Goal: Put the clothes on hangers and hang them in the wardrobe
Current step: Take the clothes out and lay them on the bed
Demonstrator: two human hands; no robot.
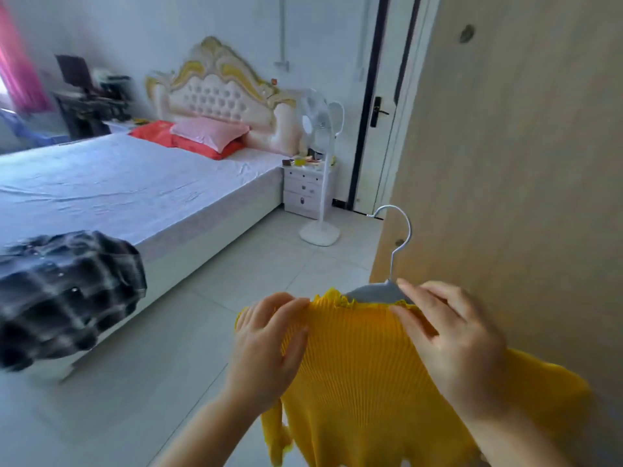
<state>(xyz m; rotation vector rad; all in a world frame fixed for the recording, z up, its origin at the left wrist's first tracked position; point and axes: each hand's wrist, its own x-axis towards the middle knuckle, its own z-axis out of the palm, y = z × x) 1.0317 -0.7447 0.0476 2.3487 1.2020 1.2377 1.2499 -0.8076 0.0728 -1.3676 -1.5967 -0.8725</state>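
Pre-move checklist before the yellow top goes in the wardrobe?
1. Yellow pleated top neckline around grey hanger: ok.
2. Shoulders seated on hanger arms: cannot tell, hands cover them.
3. White wire hook free of fabric: ok.
4. Left hand, right hand grip the top: ok.
5. Wardrobe rail in sight: not ok, only a tan wooden panel shows.
6. Dark plaid garment on bed, unhung: not ok.

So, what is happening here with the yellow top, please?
A person is holding a yellow ribbed top that already sits on a grey hanger. The left hand grips one shoulder of the top and the right hand grips the other. It is not hung yet: the hanger's hook is free in the air, in front of a wooden panel. A dark checked garment lies on the corner of the bed.
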